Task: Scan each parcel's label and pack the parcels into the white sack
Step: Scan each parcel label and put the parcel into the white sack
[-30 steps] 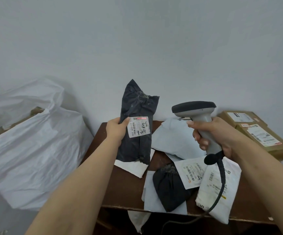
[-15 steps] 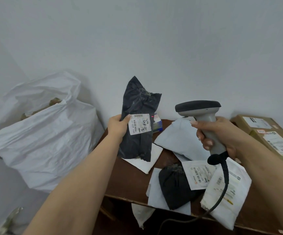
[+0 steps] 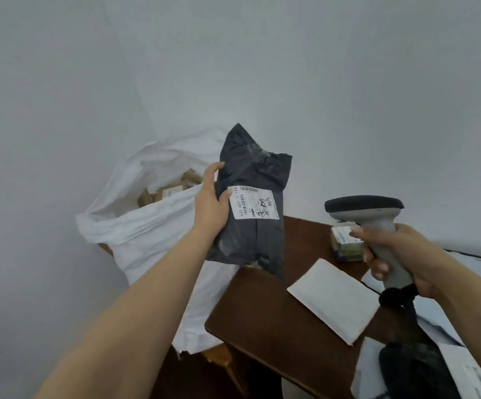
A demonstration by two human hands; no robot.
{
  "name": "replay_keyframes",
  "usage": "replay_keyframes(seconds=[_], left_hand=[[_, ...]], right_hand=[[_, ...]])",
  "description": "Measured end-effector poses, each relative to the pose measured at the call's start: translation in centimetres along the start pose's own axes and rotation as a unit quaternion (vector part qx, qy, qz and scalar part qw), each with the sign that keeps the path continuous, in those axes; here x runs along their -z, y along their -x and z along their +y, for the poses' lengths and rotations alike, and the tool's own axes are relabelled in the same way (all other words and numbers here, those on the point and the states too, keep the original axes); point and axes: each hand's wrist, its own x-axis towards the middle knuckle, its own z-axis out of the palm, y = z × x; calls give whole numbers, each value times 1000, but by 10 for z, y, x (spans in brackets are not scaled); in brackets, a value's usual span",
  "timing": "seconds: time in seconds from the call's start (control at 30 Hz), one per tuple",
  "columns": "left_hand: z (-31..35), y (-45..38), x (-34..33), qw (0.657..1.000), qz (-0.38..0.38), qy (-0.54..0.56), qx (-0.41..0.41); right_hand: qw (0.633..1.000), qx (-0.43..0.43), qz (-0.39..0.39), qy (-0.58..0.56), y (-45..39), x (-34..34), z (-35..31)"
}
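At 5 o'clock the right hand point(image 3: 400, 254) gripped the scanner point(image 3: 374, 223) above the surface point(image 3: 276, 312). The left hand point(image 3: 210, 208), clasping the black parcel point(image 3: 253, 203), had swung it toward the sack point(image 3: 147, 226) at 11 o'clock: probably scanned, packing next.

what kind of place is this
Probably a small parcel sorting or dispatch corner, not a big warehouse. A handheld barcode scanner, a labelled black parcel held up, and a white sack already holding cardboard boxes beside a parcel-strewn wooden table suggest it.
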Motion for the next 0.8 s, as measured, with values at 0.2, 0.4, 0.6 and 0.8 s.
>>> replay_keyframes(seconds=[0.2,0.4,0.6,0.8], left_hand=[[-47,-81,91,974,214,-9,69],[-88,-126,109,945,175,-96,259],[-95,-113,56,964,46,-194,174],[-45,-89,-48,988,-77,-130,40]], right_hand=[[1000,-1,-3,-6,-41,-54,-5],[999,-23,32,2,-57,-69,-2],[998,-19,64,-20,-49,-57,4],[989,-17,125,-81,-17,-6,17]])
